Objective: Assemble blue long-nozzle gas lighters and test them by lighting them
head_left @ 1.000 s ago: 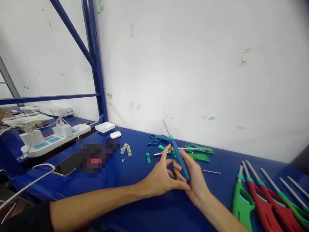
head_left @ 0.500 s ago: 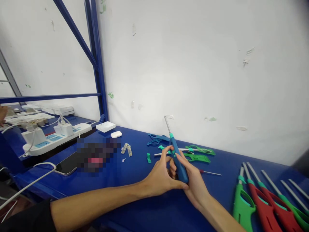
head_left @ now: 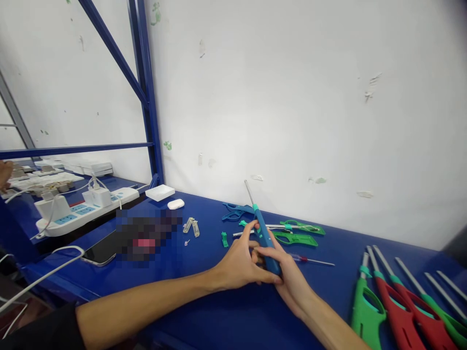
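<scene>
A blue long-necked lighter with a metal tube and a teal collar is held above the table, its tube pointing up and left. My left hand is closed around its left side, the index finger near the collar and the thumb near the base. My right hand grips the handle from the right, thumb across it. Behind the hands lie open green lighter shell halves with a metal tube, blue shell pieces and a small teal part. A screwdriver lies beyond my right hand.
Several green and red lighters lie at the right. Two clear fuel tanks, a white case, a white box, a phone and a power strip are on the left. A blue rack post stands behind.
The lighter has shifted slightly left and down with both hands. My right thumb has moved across the handle, and more of the screwdriver now shows.
</scene>
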Motion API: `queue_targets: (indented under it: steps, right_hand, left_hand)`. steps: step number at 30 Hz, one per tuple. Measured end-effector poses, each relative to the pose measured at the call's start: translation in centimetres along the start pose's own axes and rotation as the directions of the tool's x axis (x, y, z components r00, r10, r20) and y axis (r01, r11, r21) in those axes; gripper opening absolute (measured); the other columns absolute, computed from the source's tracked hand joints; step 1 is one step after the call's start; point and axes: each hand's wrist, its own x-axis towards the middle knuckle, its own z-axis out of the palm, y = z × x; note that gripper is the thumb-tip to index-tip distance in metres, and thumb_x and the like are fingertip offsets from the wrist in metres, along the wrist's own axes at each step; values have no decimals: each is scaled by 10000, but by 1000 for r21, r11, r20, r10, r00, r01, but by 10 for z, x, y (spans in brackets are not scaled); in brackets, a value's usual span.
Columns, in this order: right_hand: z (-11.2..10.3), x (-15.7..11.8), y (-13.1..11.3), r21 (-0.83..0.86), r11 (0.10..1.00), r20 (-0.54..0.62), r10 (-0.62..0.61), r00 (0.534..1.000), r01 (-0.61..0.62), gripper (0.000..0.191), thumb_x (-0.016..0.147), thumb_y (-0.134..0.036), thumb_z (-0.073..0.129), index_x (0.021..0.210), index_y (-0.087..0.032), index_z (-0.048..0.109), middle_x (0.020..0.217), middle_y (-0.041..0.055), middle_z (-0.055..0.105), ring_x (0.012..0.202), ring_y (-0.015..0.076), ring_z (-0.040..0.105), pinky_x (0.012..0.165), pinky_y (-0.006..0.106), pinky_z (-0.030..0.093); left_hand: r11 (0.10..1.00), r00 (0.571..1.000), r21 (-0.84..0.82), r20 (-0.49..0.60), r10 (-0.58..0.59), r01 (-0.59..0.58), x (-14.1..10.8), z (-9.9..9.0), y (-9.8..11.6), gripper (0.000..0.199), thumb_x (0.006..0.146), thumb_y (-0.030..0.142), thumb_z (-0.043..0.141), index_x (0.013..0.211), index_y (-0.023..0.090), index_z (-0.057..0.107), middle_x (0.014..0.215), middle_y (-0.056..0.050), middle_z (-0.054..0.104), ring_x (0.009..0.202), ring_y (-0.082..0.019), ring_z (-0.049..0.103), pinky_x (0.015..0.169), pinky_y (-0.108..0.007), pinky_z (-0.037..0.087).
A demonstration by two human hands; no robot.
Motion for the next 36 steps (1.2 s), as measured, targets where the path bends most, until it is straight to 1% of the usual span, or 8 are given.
queue_targets:
  steps: [4,7,11,18,22,28,32,36]
  right_hand:
    - [1,0,-1,-20,1000,13,0,1000,0,282,993,-366,630,1189,-163,618,860,-10,638,618,96,590,521,227,501]
    - [0,1,3,-21,1000,-14,-1,1000,1,277,997,-387,621,1154,-160,626,838,-14,631,608,95,584,520,229,497]
    - [-4,3,12,-24,1000,-101,-6,995,3,264,997,-382,624,1138,-159,627,823,-24,616,580,82,554,512,223,490]
    - [1,5,12,-29,998,-165,-56,985,52,221,981,-309,657,1139,-157,629,881,-14,632,614,80,568,529,214,499]
    - [4,5,10,-31,996,-155,-85,984,81,202,979,-291,660,1126,-155,632,844,-28,617,576,67,538,498,195,471]
    - [5,3,7,-20,993,-108,-117,987,116,201,983,-284,657,1134,-155,628,820,-39,606,519,45,481,447,169,419]
    - [5,4,6,6,994,-71,-111,991,112,206,988,-290,649,1142,-156,623,793,-50,590,486,35,440,418,160,380]
    - [6,2,6,51,993,-74,-105,992,108,167,986,-268,651,1106,-155,624,721,-79,530,459,29,394,409,157,357]
  left_hand:
    - [1000,1000,7,-11,-6,6,0,-1,1,1367,574,267,991,1574,296,59,878,-16,721,564,-152,672,512,-250,557]
    - [1000,1000,1,-10,-7,7,1,1,2,1297,567,281,991,1549,277,144,804,20,697,538,-153,661,494,-254,558]
    - [999,1000,36,-27,-5,6,0,3,5,1196,554,289,989,1496,235,254,664,85,628,495,-138,623,485,-243,547]
    - [992,995,117,-84,45,-35,-3,7,12,1035,545,195,943,1369,233,317,768,71,646,623,-138,666,554,-206,510]
    - [991,993,119,-89,77,-66,-4,10,11,1011,554,154,917,1338,252,287,824,59,665,637,-141,677,573,-216,510]
    - [992,990,77,-86,111,-104,-4,13,7,978,573,130,899,1303,277,264,1033,-17,700,670,-142,710,574,-223,544]
    - [985,987,118,-75,139,-130,-5,13,7,985,584,128,892,1325,277,259,1052,-25,713,722,-161,729,601,-229,545]
    - [974,985,171,-65,158,-145,-7,12,11,1017,594,161,893,1367,272,241,1037,-22,721,736,-171,729,618,-244,546]
